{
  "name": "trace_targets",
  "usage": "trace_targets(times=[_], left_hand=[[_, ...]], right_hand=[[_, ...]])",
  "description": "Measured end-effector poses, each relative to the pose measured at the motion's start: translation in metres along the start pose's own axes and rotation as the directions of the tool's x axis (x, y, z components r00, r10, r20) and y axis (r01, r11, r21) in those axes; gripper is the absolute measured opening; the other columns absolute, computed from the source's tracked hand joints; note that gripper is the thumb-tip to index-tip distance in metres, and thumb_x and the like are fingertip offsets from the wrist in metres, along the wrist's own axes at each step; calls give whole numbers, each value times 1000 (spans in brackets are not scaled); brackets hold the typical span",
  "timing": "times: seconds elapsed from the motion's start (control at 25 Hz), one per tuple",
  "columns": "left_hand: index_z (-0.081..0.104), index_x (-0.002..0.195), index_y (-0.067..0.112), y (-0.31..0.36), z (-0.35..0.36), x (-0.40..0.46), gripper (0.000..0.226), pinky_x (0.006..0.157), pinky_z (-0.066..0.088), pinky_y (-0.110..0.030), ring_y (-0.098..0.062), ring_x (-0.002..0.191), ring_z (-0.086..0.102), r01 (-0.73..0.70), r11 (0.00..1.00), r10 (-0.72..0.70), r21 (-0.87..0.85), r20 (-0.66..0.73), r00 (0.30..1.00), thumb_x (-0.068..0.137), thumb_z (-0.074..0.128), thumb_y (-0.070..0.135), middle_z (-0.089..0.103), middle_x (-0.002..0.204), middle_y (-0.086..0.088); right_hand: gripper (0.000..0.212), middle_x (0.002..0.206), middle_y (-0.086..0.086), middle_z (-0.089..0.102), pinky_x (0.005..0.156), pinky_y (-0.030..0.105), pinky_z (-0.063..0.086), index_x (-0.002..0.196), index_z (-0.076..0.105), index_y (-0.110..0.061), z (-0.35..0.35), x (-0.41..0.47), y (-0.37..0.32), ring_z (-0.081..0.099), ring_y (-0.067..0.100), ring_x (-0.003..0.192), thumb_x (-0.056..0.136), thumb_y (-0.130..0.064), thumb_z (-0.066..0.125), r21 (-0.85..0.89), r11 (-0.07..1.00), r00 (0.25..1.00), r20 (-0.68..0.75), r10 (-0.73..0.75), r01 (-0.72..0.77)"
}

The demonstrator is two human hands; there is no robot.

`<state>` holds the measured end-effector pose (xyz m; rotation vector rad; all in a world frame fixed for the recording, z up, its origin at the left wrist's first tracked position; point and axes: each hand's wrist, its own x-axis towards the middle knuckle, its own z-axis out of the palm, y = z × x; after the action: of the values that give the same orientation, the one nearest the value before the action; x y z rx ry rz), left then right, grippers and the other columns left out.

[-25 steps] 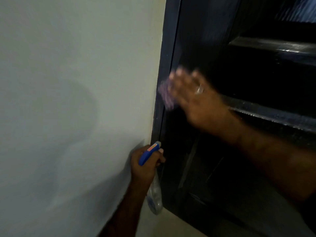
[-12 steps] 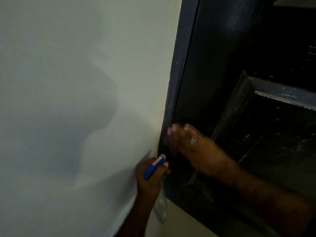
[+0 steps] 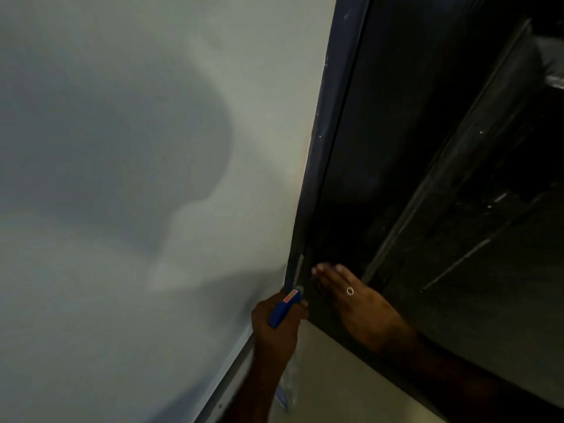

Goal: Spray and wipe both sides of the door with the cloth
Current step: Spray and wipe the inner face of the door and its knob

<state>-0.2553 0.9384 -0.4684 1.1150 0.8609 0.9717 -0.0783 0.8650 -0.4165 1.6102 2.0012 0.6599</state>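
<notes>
Now the flat, straight-fingered right hand (image 3: 354, 297) should press firmly down the dark glossy door (image 3: 381, 148) toward six o'clock, cloth unseen, while the left hand (image 3: 276, 326) grips the blue-headed clear plastic spray bottle (image 3: 285, 303).

Wall (image 3: 152, 178) left of door (image 3: 381, 148); floor (image 3: 351, 377) below

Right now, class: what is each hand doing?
Left hand: grips the spray bottle.
Right hand: fingers straight, flat on the door; no cloth visible under it.
</notes>
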Motion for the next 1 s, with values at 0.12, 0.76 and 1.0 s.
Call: trace_targets(times=[0.12,0.76,1.0], left_hand=[[76,84,-1,0,-2,4,45,64,61,-46,-36,64,68,24,999,-24,46,-10,1000,68,78,42,67,70,-26],[74,85,11,-47,-13,-2,28,52,56,-36,-27,55,64,-5,995,11,102,-55,998,76,75,37,65,70,-23],[64,80,-7,-64,-23,1,43,44,49,-44,-44,51,53,-161,966,157,201,36,987,87,66,36,55,64,-27]], right_hand=[[86,176,25,1,125,53,-26,169,21,-7,-27,15,36,-2,41,162,95,-21,62,-28,996,975,-207,80,-88],[89,176,16,24,135,45,-7,166,35,-10,84,16,-56,-6,29,167,85,-1,71,245,959,939,-274,209,-142],[68,180,16,1,135,50,-3,171,18,-7,68,18,-45,-2,34,167,105,-17,31,288,852,781,-349,518,-436]])
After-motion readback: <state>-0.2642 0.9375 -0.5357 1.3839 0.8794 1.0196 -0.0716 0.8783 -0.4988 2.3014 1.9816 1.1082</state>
